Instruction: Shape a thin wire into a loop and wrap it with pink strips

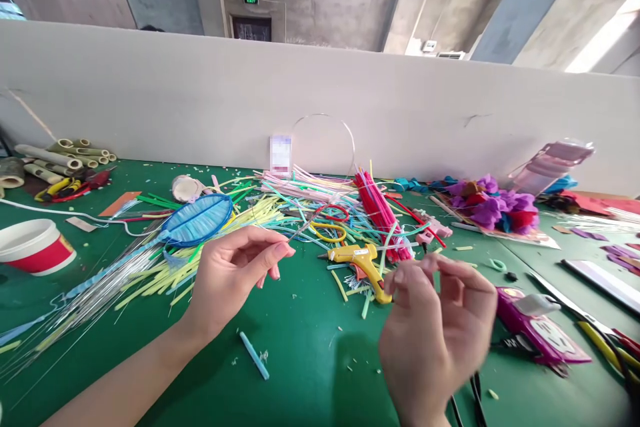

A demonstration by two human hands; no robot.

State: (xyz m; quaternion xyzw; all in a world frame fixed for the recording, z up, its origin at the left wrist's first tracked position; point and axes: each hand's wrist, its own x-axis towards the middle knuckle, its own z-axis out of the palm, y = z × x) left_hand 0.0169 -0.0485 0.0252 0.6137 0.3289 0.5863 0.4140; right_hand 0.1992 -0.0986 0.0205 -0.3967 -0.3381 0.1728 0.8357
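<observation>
1. The left hand (235,273) pinches a thin wire (304,225). The thumb tip and the pointing finger press together on its near end.

2. From those fingertips, the wire points up and to the right in the view, away from the person. Its long way runs on a slant, out over the messy pile of colored sticks (280,203).

3. The far part of the wire gets lost near a red ring (340,209) and a yellow ring (330,233). I cannot tell where it ends, or if it joins the big thin loop (353,141) that stands up in front of the white wall (200,93).

4. The left hand is the near one, for it is on the wire. The right hand (435,323) is off to the right, well apart from the left.

5. The right thumb and pointing finger are close together, but that hand is blurry. I cannot tell if they pinch a thing.

6. The yellow glue gun (364,261) lies between the two hands, a bit farther out. Its nose points left, and its handle slants down to the right fingertips. I cannot tell if they touch.
</observation>
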